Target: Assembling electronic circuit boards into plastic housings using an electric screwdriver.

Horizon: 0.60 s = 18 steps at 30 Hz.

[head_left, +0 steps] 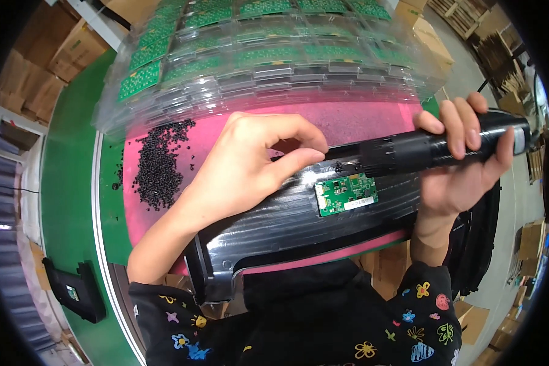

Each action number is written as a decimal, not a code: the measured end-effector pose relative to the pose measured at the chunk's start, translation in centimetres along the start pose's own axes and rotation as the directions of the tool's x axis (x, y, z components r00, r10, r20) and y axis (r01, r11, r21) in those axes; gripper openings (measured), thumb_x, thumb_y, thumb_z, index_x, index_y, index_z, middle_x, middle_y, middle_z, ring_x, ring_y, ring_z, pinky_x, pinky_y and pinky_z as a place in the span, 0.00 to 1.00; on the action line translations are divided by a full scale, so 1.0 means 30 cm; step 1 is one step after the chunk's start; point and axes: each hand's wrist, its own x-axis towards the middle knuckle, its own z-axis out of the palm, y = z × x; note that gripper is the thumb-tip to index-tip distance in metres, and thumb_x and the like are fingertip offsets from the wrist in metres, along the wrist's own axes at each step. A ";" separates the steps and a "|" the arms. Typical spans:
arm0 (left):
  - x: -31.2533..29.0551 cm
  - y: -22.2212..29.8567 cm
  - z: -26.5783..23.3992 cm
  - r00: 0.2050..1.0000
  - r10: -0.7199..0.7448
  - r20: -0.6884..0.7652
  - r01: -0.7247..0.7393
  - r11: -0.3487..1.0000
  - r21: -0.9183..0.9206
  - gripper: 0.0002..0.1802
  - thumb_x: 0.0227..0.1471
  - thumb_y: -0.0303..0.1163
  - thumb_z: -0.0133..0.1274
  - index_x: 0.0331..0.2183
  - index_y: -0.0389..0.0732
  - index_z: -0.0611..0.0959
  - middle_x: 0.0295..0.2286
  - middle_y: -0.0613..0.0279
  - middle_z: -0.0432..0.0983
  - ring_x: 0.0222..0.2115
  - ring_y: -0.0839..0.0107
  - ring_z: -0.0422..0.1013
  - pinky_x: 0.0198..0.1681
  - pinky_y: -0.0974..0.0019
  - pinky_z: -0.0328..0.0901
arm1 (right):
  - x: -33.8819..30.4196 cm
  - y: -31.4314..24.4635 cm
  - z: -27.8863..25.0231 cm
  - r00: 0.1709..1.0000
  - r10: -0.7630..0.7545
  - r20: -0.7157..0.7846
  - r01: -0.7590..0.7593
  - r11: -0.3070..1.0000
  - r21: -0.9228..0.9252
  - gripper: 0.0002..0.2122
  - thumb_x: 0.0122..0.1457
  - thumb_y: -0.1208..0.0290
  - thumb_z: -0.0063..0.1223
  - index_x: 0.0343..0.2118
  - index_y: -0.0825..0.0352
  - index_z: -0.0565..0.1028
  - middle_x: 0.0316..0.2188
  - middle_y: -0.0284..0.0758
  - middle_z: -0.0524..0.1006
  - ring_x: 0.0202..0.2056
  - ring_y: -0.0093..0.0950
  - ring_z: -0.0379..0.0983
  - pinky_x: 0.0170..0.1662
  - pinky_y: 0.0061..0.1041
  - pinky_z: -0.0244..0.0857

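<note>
My right hand (460, 143) is wrapped around a black electric screwdriver (402, 152), held nearly level with its ribbed nose pointing left. The nose ends just above a small green circuit board (338, 198), which has white connectors and a white label. That board lies on a long, glossy black plastic housing (274, 229). Over the housing's far edge, my left hand (244, 158) is closed in a pinch, thumb and forefinger nearly meeting; anything between them is too small to make out. A few tiny black screws (340, 166) sit beside the board, close to the tool's nose.
Black screws (158, 165) are heaped on the pink mat (140, 229) at left. Stacked clear trays (262, 79) of green boards span the back. Another black housing (73, 290) lies on the green surface at far left; more black parts (473, 244) are at right.
</note>
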 end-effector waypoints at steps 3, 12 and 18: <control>0.001 -0.025 0.014 0.994 -0.075 0.076 0.082 0.991 -0.102 0.08 0.48 0.18 0.59 0.34 0.30 0.80 0.30 0.58 0.80 0.33 0.73 0.77 0.39 0.70 0.73 | 0.004 -0.028 0.006 0.998 -0.060 0.019 0.060 0.998 0.002 0.16 0.59 0.52 0.50 0.38 0.59 0.65 0.23 0.22 0.68 0.24 0.17 0.63 0.41 0.26 0.55; -0.011 -0.043 0.019 0.985 0.155 0.077 -0.157 0.987 0.017 0.14 0.41 0.16 0.63 0.34 0.33 0.79 0.29 0.58 0.80 0.31 0.70 0.78 0.37 0.70 0.74 | -0.025 0.024 0.036 0.997 0.009 0.076 -0.006 0.999 -0.039 0.16 0.54 0.60 0.58 0.36 0.59 0.64 0.20 0.22 0.65 0.22 0.15 0.63 0.41 0.25 0.55; -0.017 -0.044 0.035 0.970 0.226 0.089 -0.238 0.959 0.152 0.13 0.40 0.18 0.63 0.32 0.33 0.79 0.28 0.56 0.79 0.30 0.63 0.79 0.33 0.67 0.72 | -0.033 0.038 0.021 0.990 0.018 0.139 -0.004 0.995 -0.100 0.16 0.55 0.59 0.58 0.38 0.60 0.64 0.22 0.22 0.65 0.23 0.16 0.62 0.41 0.26 0.54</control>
